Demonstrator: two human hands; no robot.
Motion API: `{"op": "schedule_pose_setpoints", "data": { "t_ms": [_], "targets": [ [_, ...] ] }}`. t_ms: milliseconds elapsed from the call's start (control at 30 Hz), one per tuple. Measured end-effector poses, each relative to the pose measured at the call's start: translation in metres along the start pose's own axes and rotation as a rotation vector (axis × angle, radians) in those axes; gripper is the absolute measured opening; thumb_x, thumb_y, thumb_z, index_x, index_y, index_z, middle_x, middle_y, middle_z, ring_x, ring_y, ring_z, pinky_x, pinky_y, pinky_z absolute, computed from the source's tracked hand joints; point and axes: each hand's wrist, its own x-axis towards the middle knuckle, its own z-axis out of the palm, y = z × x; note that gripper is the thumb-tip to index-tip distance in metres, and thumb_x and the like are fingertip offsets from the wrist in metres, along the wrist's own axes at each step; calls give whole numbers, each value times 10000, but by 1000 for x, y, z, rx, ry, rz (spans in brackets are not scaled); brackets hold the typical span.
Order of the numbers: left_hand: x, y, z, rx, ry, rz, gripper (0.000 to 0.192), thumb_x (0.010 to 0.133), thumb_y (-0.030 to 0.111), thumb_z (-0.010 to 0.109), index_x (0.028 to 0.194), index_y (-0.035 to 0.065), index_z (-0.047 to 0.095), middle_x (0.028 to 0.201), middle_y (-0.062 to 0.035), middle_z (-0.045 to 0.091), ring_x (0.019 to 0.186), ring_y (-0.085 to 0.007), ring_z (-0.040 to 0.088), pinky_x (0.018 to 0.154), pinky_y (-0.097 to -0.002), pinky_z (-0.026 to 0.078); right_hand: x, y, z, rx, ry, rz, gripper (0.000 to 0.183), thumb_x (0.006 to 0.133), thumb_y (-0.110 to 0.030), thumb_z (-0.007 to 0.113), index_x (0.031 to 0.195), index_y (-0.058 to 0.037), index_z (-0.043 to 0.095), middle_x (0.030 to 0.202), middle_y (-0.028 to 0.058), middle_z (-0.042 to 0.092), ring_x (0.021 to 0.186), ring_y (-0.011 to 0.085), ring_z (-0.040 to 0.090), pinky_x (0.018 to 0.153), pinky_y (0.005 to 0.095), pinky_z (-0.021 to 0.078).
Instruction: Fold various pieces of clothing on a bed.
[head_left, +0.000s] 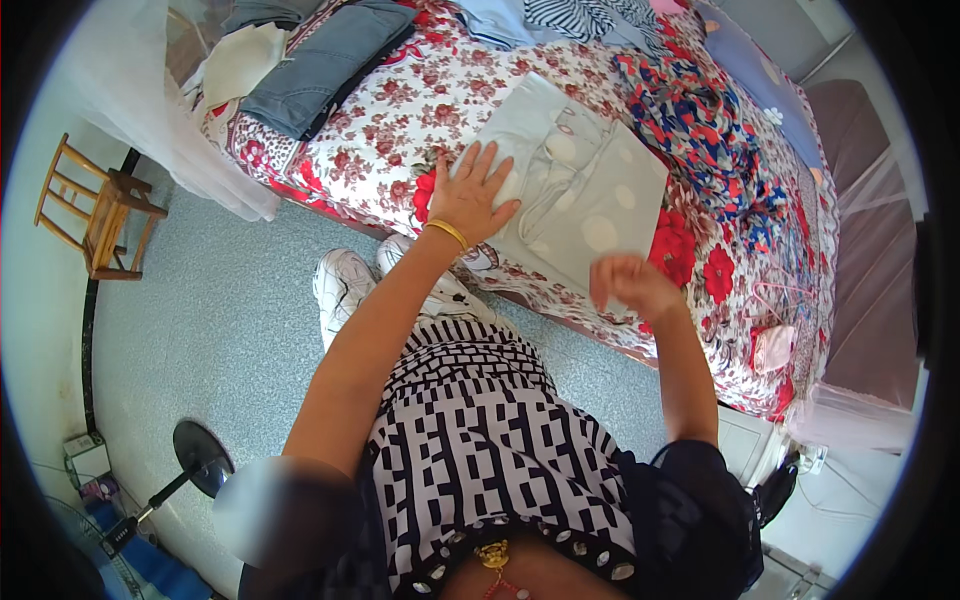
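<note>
Spread on the bed before me is a pale grey-white folded cloth item (581, 199) with large cream spots; creases and overlapping layers show in its middle. My left hand (472, 191), with a gold bangle at the wrist, presses flat on its left side, fingers apart. Over the near right corner hovers or rests my right hand (630, 283), blurred, its fingers curled inward. Whether those fingers pinch any fabric is hidden. Just right of the cloth lies a crumpled garment (697, 127) in a red, blue and grey pattern.
A floral bedspread (390, 142) covers the bed. Folded grey-blue trousers (322, 71) lie at the far left, striped and light-blue clothes (555, 22) at the back. Pink hangers (780, 292) sit at the right. A wooden chair (105, 214) and a fan base (201, 454) stand on the floor.
</note>
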Motion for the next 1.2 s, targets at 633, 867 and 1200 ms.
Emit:
{"op": "schedule_pose_setpoints", "data": {
  "t_ms": [633,867,1200],
  "targets": [
    [-32,91,19,-99,128,652,676,706,309,644,1304,139,380,1318,-92,396,1231,-242,359,1020,-504,219,-61,75,3,-277,1200,164,327,839,-260,584,1013,-2,482,683,35,569,523,76,530,388,189,373],
    [-28,121,1,-316,125,476,737,640,266,693,1297,127,390,1222,-95,465,1141,-227,432,1023,-493,218,-32,50,11,91,1127,-156,440,798,-196,623,1143,10,444,803,23,578,591,48,480,439,183,352],
    [2,113,-19,-1186,250,-196,437,791,90,543,1224,77,482,643,-132,544,551,-197,552,541,-316,421,44,-13,8,-6,896,-246,509,815,-171,594,1245,18,398,817,12,568,623,49,482,499,186,355]
  ]
}}
